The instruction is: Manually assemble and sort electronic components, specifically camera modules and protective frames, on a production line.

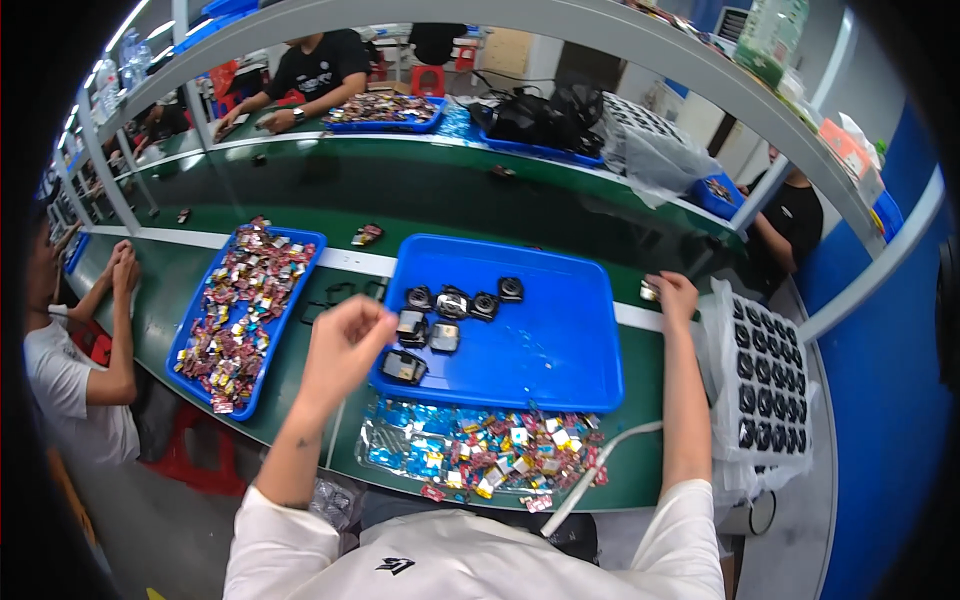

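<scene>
My left hand (350,345) is raised over the left side of a blue tray (570,350), its fingers curled into a pinch. What they hold, if anything, I cannot make out. Inside the tray sit several small black camera-like units (485,305), some with a silvery face (445,337). Beyond the tray's right edge, my right hand (680,297) pinches a small whitish metallic part (649,291) above the bench's pale strip. Nearest my body lies a clear plastic tray (385,447) with a heap of small red, yellow and silver electronic pieces (510,452).
Left stands another blue tray (317,248) heaped with similar pieces. White trays (712,335) of round black parts are stacked at right. A pale cable (600,465) crosses the near edge. A green belt (440,180) runs behind; co-workers sit left and across. A grey frame (480,30) arches overhead.
</scene>
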A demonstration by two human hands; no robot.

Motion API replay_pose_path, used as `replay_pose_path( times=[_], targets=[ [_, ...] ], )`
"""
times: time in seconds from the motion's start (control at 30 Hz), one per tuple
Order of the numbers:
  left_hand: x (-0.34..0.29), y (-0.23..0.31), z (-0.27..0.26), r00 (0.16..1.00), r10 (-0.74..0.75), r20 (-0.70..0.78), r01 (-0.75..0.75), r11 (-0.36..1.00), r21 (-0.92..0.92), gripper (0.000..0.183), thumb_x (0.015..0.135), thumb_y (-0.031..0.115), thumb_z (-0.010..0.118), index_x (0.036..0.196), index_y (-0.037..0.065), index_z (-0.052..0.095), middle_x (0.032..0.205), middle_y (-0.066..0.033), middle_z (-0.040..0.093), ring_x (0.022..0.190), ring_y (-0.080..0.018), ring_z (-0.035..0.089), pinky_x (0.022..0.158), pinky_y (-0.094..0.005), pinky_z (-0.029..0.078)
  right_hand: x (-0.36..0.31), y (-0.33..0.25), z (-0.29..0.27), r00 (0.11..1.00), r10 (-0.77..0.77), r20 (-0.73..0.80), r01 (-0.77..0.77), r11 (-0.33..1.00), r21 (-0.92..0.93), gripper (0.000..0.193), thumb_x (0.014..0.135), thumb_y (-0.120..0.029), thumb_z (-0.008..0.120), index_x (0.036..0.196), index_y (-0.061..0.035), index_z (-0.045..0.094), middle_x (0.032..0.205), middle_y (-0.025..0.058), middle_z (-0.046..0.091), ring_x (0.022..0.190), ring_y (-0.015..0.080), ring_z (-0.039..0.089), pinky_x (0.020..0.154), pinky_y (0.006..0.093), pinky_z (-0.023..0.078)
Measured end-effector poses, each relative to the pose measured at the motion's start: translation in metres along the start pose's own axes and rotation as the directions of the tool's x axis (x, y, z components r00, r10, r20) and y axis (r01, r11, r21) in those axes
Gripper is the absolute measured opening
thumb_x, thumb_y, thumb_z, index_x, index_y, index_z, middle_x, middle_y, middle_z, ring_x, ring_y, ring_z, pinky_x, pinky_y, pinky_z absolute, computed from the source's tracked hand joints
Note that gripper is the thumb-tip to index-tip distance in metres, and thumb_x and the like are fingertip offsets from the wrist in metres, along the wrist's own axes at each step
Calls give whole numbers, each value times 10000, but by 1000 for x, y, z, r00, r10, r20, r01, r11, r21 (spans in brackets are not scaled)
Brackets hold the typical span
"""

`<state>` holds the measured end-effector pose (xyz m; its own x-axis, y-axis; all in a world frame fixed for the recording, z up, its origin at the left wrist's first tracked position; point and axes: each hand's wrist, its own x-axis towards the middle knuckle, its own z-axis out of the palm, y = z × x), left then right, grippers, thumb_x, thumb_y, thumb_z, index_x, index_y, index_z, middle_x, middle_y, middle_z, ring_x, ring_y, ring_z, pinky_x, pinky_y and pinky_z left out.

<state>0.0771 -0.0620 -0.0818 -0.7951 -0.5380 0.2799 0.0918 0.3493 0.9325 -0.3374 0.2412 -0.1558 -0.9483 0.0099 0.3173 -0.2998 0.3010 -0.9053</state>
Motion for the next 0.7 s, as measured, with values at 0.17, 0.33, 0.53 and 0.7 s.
replay_pose_path(
  times=[0.17, 0.33, 0.53, 0.7],
  targets=[
    [-69, -46, -17, 881, -47, -472, 229, 913, 338, 213, 872, 150, 612, 732, -11, 603, 622, -16, 613, 554, -31, 519, 516, -181, 378, 5, 30, -15, 993, -49, -107, 26, 977, -213, 222, 754, -151, 647, 871, 37, 649, 795, 125, 688, 728, 197, 660, 699, 297, 504],
    [-82, -65, -26, 802, -124, -584, 195, 979, 60, 307, 910, 196, 575, 670, 6, 572, 615, -14, 571, 563, -54, 515, 540, -192, 378, 13, 40, -8, 984, -145, -104, 80, 881, -467, 334, 713, -280, 695, 921, -19, 671, 887, 148, 670, 843, 280, 641, 777, 369, 485],
    [-76, -67, -24, 785, -93, -612, 93, 995, -31, 262, 867, 183, 635, 681, 5, 585, 617, -27, 574, 537, -57, 514, 503, -196, 375, 34, 75, -16, 983, -182, -28, 161, 923, -351, 241, 766, -200, 652, 932, -26, 673, 926, 134, 660, 875, 254, 628, 812, 342, 474],
    [-16, -34, -62, 869, 412, -275, -90, 677, 731, 125, 753, 144, 686, 714, 46, 620, 749, -82, 627, 734, -243, 568, 703, -353, 438, 24, 55, -16, 977, -191, -99, 152, 938, -311, 240, 825, -228, 618, 921, -13, 663, 867, 104, 671, 815, 204, 633, 772, 310, 476]
  ],
)
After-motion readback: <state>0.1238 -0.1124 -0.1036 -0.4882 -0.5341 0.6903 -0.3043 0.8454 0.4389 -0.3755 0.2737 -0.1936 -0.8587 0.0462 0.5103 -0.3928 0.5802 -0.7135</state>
